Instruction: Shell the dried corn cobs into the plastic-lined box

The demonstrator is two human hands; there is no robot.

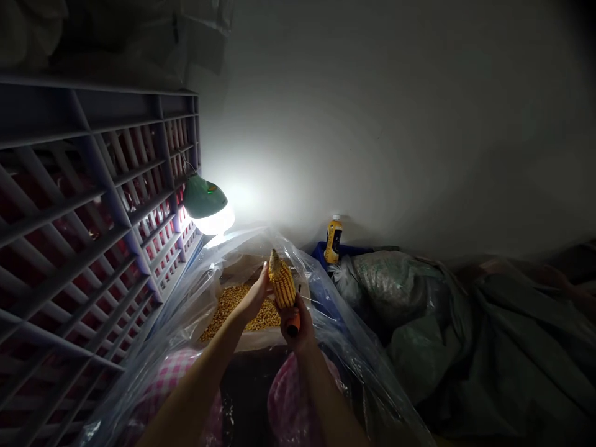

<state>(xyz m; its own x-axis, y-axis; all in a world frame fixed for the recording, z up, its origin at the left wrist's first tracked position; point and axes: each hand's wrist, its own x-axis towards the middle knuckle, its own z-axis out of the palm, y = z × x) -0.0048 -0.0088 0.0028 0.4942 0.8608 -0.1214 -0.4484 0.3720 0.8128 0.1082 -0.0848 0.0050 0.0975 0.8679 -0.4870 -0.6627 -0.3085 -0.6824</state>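
Note:
An ear of corn with yellow kernels stands tilted between my hands, its narrow grey-brown end pointing up and away. My left hand is closed against its left side, the fingers partly hidden behind it. My right hand wraps round a tool with an orange handle and black end, at the ear's lower end. The tool's kind is hard to tell; a thin dark bit shows beside the ear. Loose corn kernels lie below, inside a clear plastic bag spread around my arms.
A stacked purple-grey plastic crate rises on the left, with a lit green-topped bulb lamp hanging from it. A yellow bottle stands by the wall. Dark green sacks are heaped at right. My knees in pink checked cloth are below.

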